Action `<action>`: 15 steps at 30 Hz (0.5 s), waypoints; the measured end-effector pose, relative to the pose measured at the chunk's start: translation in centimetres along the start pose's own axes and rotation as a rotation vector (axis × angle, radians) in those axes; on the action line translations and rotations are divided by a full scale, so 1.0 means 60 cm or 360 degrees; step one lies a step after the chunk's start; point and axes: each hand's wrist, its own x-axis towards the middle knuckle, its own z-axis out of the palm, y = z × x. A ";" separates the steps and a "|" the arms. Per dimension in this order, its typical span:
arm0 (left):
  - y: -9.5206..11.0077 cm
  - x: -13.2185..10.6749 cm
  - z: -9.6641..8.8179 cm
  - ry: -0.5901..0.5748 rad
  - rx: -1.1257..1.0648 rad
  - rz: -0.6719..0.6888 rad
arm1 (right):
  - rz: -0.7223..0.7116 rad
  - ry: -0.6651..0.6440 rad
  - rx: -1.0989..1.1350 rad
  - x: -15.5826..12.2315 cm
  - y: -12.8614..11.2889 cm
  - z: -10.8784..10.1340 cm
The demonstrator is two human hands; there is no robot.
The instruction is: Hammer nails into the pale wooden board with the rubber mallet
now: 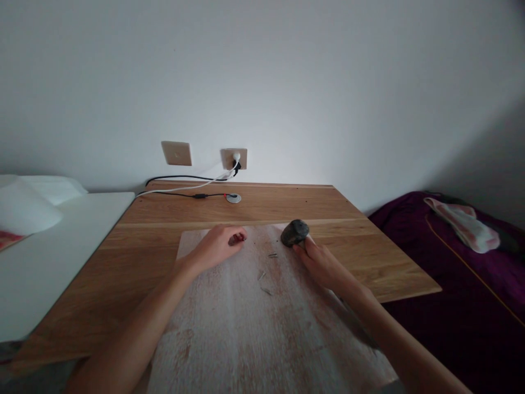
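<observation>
My right hand (320, 262) grips a hammer with a thick, dark grey head (295, 233), held close to the top of its handle. The rest of the handle runs back under my forearm, mostly hidden. Over the far left part of a worn, whitish wooden board (229, 328), my left hand (221, 243) has its fingers curled and tips together; what they hold, if anything, is too small to make out. Between the hands, two small nails (273, 255) lie side by side on the board. Nearer me lie a short nail (261, 276) and a thin, bent-looking one (266, 291).
The board rests on a wooden table (353, 241) against a white wall. Cables (184, 189) run along the table's back edge to a wall socket (234, 158). A white surface (82, 235) adjoins on the left. On the right, purple bedding (430, 251) carries a pinkish-white cloth (463, 223).
</observation>
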 end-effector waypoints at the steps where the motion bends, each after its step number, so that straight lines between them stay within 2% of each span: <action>1: -0.001 0.000 0.002 0.0003 -0.0009 0.0000 | 0.0007 -0.0019 0.0007 0.000 0.000 -0.001; 6: -0.002 -0.001 0.002 0.0000 0.0037 0.0047 | 0.0034 -0.0068 0.0022 0.001 -0.002 0.000; 15: 0.007 0.000 0.000 0.0007 0.0393 0.0114 | 0.0071 -0.0124 0.0041 0.000 0.007 0.001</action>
